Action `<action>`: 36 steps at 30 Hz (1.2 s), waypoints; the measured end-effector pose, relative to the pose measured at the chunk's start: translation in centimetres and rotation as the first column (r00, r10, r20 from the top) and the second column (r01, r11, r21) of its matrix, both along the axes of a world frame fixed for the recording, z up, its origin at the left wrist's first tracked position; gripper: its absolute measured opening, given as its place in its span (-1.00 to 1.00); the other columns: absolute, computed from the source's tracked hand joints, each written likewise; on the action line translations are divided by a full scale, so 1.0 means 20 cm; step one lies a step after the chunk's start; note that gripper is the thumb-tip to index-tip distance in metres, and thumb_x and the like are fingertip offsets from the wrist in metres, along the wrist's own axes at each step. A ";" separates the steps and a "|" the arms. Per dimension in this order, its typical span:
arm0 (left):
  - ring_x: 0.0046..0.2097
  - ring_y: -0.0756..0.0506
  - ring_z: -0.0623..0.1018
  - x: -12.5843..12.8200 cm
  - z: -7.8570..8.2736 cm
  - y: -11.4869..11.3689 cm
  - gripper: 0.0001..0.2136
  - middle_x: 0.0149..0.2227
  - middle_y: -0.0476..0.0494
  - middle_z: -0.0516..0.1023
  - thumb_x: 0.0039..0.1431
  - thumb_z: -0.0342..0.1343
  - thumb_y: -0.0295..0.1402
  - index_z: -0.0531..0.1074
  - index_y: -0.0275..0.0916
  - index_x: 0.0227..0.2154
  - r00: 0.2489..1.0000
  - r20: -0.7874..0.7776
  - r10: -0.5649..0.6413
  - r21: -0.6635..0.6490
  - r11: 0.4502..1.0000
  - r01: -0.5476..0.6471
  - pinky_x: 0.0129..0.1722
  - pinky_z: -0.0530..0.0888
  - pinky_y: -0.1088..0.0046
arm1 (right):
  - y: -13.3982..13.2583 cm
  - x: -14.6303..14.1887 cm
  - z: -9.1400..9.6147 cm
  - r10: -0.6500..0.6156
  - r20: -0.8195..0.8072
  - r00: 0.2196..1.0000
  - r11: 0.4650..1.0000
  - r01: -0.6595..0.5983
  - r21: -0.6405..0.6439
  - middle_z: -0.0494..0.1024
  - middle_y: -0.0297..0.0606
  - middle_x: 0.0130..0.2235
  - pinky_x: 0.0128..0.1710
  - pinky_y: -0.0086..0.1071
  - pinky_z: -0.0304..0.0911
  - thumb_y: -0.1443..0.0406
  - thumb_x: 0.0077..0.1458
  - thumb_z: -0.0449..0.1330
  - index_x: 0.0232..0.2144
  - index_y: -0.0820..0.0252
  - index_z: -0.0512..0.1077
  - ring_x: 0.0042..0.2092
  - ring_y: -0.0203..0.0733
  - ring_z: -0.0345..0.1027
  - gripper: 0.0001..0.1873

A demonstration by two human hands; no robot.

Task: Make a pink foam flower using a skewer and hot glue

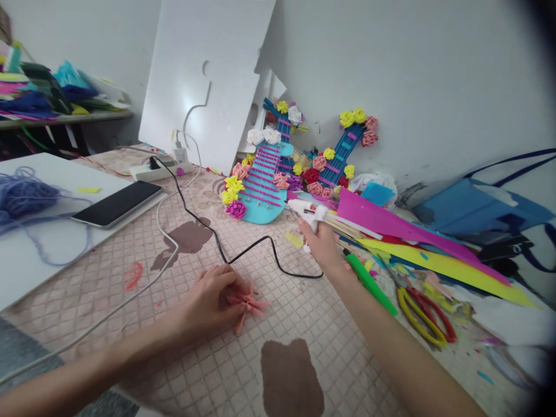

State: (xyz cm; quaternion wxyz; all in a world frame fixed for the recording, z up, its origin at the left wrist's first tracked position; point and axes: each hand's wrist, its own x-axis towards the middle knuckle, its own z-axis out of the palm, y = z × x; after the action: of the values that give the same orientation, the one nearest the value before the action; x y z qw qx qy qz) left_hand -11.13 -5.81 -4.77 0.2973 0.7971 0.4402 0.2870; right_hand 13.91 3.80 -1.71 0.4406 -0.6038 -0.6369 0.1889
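Observation:
My left hand (pixel 212 298) rests on the tiled floor mat with its fingers pinched on a pink paper flower (pixel 249 304) of folded strips. My right hand (pixel 321 243) is closed round a white hot glue gun (pixel 306 211), held off the floor with its nozzle pointing left. The gun's black cord (pixel 243 252) loops across the mat toward a white power strip (pixel 152 169). The glue gun is about a hand's width up and to the right of the flower.
Blue guitar-shaped crafts (pixel 264 185) with paper flowers lean at the wall. Coloured foam sheets (pixel 412 243), a green marker (pixel 371 284) and yellow-red scissors (pixel 423 318) lie to the right. A phone (pixel 117 202) and purple yarn (pixel 21 194) sit on a white board at left.

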 end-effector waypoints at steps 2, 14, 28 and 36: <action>-0.22 -0.08 0.47 0.00 0.00 0.00 -0.94 -0.28 -0.08 0.50 0.03 0.17 -0.39 0.48 -0.21 -0.39 1.000 -0.019 0.019 -0.010 1.000 -0.019 -0.25 0.40 0.41 | -0.03 0.02 -0.01 -0.048 -0.070 0.996 0.997 0.044 -0.055 0.44 -0.31 -0.49 -0.44 -0.38 0.18 0.01 0.05 0.03 -0.45 0.19 0.37 -0.43 -0.20 0.31 -0.63; -0.20 -0.09 0.49 0.00 -0.02 0.01 -0.94 -0.27 -0.10 0.50 0.04 0.17 -0.38 0.47 -0.22 -0.39 1.000 0.000 0.010 -0.004 1.000 -0.010 -0.26 0.42 0.41 | 0.02 0.06 -0.14 -0.166 0.206 0.964 0.986 0.168 0.007 0.43 -0.25 -0.41 -0.32 -0.33 0.21 0.04 0.12 -0.07 -0.37 0.16 0.29 -0.31 -0.12 0.33 -0.67; -0.21 -0.09 0.50 0.00 -0.03 0.01 -0.90 -0.28 -0.11 0.49 0.05 0.17 -0.33 0.44 -0.24 -0.39 1.000 0.006 -0.005 -0.010 1.000 0.005 -0.25 0.44 0.41 | 0.08 0.10 -0.17 -0.107 0.450 0.887 0.986 0.151 -0.063 0.52 -0.10 -0.31 -0.29 -0.32 0.18 0.10 0.16 -0.01 -0.37 0.22 0.39 -0.24 -0.07 0.38 -0.67; -0.22 -0.09 0.50 -0.01 -0.04 0.02 -0.91 -0.29 -0.10 0.49 0.02 0.18 -0.33 0.46 -0.23 -0.40 1.000 0.015 0.023 -0.025 0.999 -0.023 -0.26 0.45 0.43 | 0.12 0.13 -0.22 -0.141 0.472 0.870 0.987 0.161 -0.001 0.48 -0.12 -0.30 -0.34 -0.34 0.15 0.17 0.10 0.07 -0.38 0.20 0.35 -0.26 -0.10 0.33 -0.79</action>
State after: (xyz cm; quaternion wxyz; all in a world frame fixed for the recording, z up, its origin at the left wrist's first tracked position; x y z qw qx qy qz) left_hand -11.23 -5.45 -5.61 0.3073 0.7860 0.4508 0.2908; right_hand 16.47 6.27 -6.16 0.2741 -0.6882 -0.6716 0.0147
